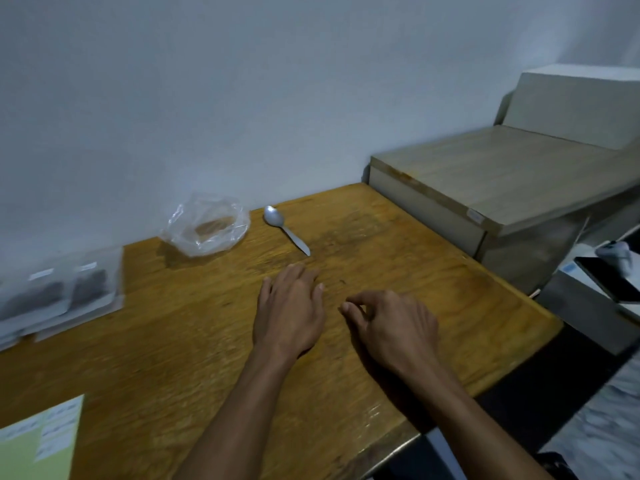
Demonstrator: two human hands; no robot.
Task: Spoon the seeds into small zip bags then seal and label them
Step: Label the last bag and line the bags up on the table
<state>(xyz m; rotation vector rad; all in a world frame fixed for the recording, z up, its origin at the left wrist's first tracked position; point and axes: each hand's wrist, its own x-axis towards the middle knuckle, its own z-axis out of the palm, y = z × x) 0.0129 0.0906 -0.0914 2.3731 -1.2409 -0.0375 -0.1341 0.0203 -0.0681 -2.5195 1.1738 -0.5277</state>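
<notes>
Nearest the camera, two bare forearms are extended over the wooden table (pixel 173 358), which fills most of the view and is set against a pale wall. A low cabinet (pixel 485 174) is seen beyond the table's far right corner. At the left edge, filled zip bags (pixel 62 292) with white labels are laid side by side, blurred. A green sheet of labels (pixel 38 441) is placed at the near left corner. A crumpled clear bag of seeds (pixel 206 228) is set at the back by the wall, and the spoon (pixel 285 229) is laid just to its right, bowl toward the wall. The left hand (pixel 289 311) is laid flat on the wood, fingers straight, nothing held, near the spoon's handle tip. The right hand (pixel 394 323) is kept just beside it, fingers curled; whether anything is pinched cannot be told.
</notes>
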